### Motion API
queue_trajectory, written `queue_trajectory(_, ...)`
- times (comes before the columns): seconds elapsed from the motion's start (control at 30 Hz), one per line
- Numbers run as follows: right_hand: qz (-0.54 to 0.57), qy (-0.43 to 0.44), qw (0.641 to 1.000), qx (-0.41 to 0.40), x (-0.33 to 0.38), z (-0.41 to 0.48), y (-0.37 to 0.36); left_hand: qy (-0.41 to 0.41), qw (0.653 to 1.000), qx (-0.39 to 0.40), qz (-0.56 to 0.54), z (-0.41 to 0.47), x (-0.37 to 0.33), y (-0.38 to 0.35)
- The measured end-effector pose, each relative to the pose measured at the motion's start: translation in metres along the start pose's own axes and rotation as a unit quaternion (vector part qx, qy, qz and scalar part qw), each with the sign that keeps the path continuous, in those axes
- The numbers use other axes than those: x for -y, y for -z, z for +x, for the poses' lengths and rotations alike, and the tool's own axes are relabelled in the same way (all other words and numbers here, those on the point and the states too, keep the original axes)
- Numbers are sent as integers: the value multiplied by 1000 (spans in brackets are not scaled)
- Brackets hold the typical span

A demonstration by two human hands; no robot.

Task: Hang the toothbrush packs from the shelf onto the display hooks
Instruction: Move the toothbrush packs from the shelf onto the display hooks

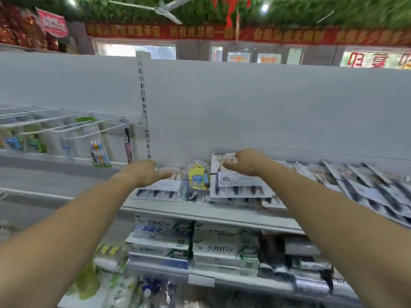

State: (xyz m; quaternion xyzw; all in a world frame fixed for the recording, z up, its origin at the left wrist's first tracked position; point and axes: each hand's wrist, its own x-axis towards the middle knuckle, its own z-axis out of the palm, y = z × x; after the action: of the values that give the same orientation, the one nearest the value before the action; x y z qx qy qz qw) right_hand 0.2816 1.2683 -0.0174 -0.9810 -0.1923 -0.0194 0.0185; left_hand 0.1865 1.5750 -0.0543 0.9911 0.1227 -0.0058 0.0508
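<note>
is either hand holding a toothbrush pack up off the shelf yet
No, the left hand and right hand only reach over packs lying flat on the shelf.

toothpaste boxes (160, 238), ceiling fan (163, 8), red banner (222, 32)

I see toothbrush packs (241, 185) lying on the shelf (211, 213). Display hooks (66, 127) stand to their left. Boxes (191, 245) sit below.

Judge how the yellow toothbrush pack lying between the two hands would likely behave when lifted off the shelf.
The yellow toothbrush pack looks like a thin card with a clear blister, so probably light and fairly stiff. Its glossy plastic may be slippery. Lying flat among other packs, it seems unlikely to roll.
</note>
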Motion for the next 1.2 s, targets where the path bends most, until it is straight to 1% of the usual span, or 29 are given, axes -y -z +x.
queue_trajectory(0.2,-24,-99,994,37,-22,-22,-2,47,999,10,0,5,2,-6)
queue_trajectory(0.3,-4,-138,989,45,-29,-25,-8,63,998,4,-12,10,14,-10)
queue_trajectory(0.47,51,-189,980,40,-27,-31,-14,70,997,11,12,19,29,-20)
queue_trajectory(0.6,81,-238,966,54,-19,-26,-19,82,996,38,-9,41,44,-30)
queue_trajectory(0.7,122,-256,958,49,-16,-19,-25,93,993,67,5,53,50,-39)
queue_trajectory(0.8,154,-271,949,56,-10,-14,-25,81,991,102,16,59,55,-52)
queue_trajectory(0.93,182,-287,940,42,-6,-12,-31,88,991,98,-4,72,70,-66)
queue_trajectory(1.03,199,-293,935,33,-2,-7,-35,94,990,98,-34,107,89,-85)
queue_trajectory(1.1,174,-291,940,48,7,-7,-33,97,987,112,-57,106,90,-80)
queue_trajectory(1.2,115,-288,949,61,16,-6,-33,80,984,134,-86,66,73,-48)
